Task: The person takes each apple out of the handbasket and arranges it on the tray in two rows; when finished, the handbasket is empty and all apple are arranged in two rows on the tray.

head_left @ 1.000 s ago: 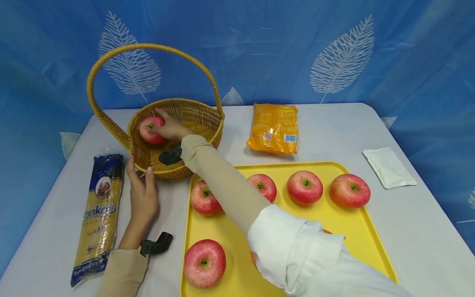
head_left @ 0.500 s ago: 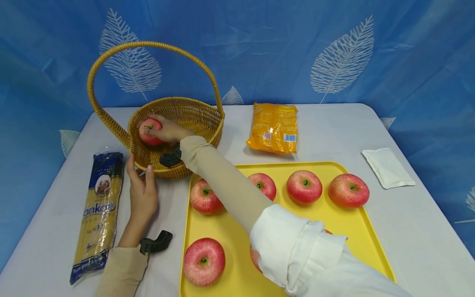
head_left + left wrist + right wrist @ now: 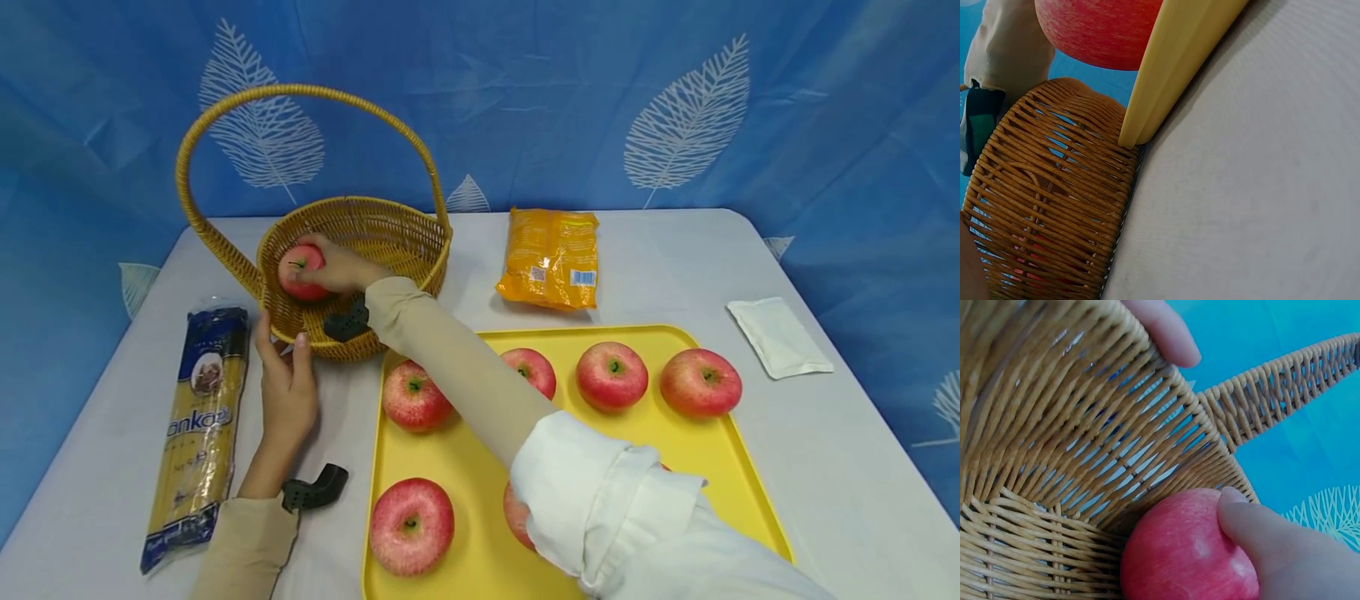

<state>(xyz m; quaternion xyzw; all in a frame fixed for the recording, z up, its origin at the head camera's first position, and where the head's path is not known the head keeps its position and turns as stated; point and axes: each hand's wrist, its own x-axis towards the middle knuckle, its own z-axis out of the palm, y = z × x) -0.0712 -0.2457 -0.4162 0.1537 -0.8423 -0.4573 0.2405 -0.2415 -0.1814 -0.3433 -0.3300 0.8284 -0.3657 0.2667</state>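
Note:
In the head view my right hand [image 3: 339,265] reaches into a woven basket [image 3: 405,225] with a tall arched handle. It grips a red apple [image 3: 300,271] near the basket's left inner wall. The right wrist view shows my thumb [image 3: 1254,525] against that apple [image 3: 1179,550]; the other fingers are hidden. My left hand [image 3: 288,400] is at the basket's front left, thumb and forefinger spread and fairly straight, touching its outer side. One left fingertip [image 3: 1169,337] shows by the rim in the right wrist view.
A yellow tray [image 3: 465,517] with several apples lies front right, partly covered by my right arm. A spaghetti pack [image 3: 198,433] lies left of my left hand. An orange packet [image 3: 550,260] sits behind the tray, and a white sachet [image 3: 780,337] lies at the right.
The apple in my right hand has shifted slightly toward the basket's left wall, and the fingers have drawn in closer around it. My left hand stays against the basket.

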